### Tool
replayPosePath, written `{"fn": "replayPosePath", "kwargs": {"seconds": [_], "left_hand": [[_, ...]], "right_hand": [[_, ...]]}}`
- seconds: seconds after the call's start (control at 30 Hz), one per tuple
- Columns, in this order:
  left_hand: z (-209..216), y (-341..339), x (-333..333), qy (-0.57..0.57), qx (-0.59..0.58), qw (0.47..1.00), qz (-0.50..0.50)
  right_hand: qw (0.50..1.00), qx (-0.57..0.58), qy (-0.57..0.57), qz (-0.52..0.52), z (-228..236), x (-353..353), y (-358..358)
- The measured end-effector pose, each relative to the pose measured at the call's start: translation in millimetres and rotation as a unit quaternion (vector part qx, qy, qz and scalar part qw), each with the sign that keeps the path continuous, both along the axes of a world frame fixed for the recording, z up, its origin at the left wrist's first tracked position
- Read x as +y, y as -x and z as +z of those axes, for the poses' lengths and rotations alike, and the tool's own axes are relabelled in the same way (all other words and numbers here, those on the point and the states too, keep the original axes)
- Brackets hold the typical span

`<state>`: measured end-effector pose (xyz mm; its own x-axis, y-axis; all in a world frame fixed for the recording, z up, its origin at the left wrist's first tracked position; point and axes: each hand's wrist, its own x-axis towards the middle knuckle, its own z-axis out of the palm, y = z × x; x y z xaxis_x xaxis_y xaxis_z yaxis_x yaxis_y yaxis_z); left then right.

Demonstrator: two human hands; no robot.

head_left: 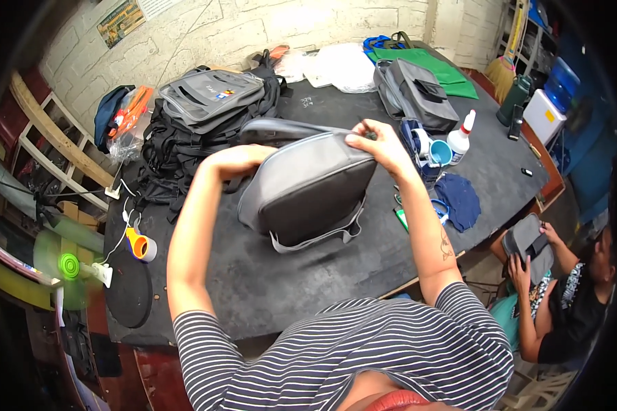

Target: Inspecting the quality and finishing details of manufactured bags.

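A grey and black bag (322,171), perhaps a backpack, stands tilted over the table in front of me, its top partly open. At its upper right corner my right hand (380,147) is closed, thumb and fingers pinching the edge. My left hand (247,157) holds the bag at the upper left, with its fingers out of sight behind the edge of the opening. A grey strip with a loop hangs along the bag's lower edge.
Grey and black backpacks (212,99) are piled back left; another grey bag (418,96) lies back right. Near it stand a white bottle (461,140) with a red tip and a blue cup (440,153). A tape roll (141,245) and fan (68,266) are left. A co-worker (572,294) handles a grey bag.
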<state>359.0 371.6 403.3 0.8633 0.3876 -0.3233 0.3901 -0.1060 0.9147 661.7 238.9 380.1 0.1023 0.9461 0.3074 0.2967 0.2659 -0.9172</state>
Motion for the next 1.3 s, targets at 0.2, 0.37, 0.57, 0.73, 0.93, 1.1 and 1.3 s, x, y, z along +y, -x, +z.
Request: {"fn": "replayPosePath", "kwargs": {"seconds": [0.2,0.37,0.57,0.73,0.93,1.1,1.3], "left_hand": [[36,-35,-101,-0.446,-0.291,0.807,0.257],[-25,-78,-108,-0.637,-0.173,0.690,0.297],[-46,-107,-105,-0.665,-0.212,0.602,0.388],[-53,-108,-99,-0.664,-0.281,0.576,0.386],[-52,-110,-102,-0.650,-0.269,0.591,0.394],[-51,-107,-102,-0.630,-0.272,0.612,0.394],[-51,-106,-102,-0.616,-0.282,0.617,0.401]], "right_hand": [[0.994,0.024,-0.035,-0.100,-20,27,-9],[0.997,-0.008,-0.022,-0.069,-16,46,5],[0.941,-0.088,-0.236,-0.225,-9,-4,25],[0.921,-0.194,-0.279,-0.190,-5,-42,51],[0.859,-0.289,-0.357,-0.225,-18,-34,54],[0.853,-0.287,-0.375,-0.220,-20,-29,57],[0.848,-0.297,-0.385,-0.211,-17,-27,57]]}}
